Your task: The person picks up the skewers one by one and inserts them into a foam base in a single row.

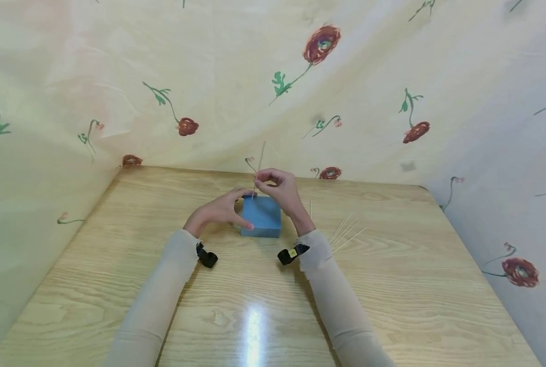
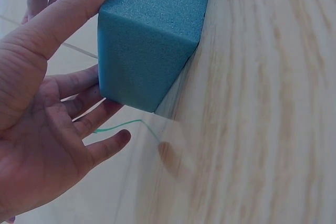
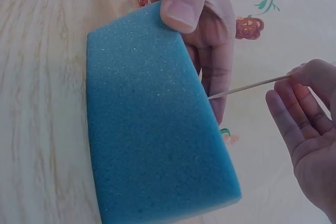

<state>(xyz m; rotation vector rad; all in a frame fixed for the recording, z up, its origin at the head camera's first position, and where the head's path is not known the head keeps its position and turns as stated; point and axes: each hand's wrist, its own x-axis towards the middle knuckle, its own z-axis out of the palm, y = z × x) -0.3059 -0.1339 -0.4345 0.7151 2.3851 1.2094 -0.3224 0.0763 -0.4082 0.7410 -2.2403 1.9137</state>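
A blue foam block point(image 1: 265, 214) lies on the table in the head view. My left hand point(image 1: 219, 208) grips its left side, with the thumb at the near corner and the fingers at the far edge. In the left wrist view, the thumb presses the foam while the little finger stays off it. My right hand point(image 1: 283, 192) pinches a thin wooden skewer point(image 1: 261, 159), held nearly upright over the block's far left part. The skewer's lower end meets the block's top face in the right wrist view; how deep it sits cannot be seen.
Several loose skewers point(image 1: 348, 240) lie fanned out on the wooden table point(image 1: 419, 285), right of the block and partly behind the right forearm. A flowered cloth point(image 1: 236, 92) hangs behind the table and along its sides. Each wrist wears a small black camera point(image 1: 207, 258).
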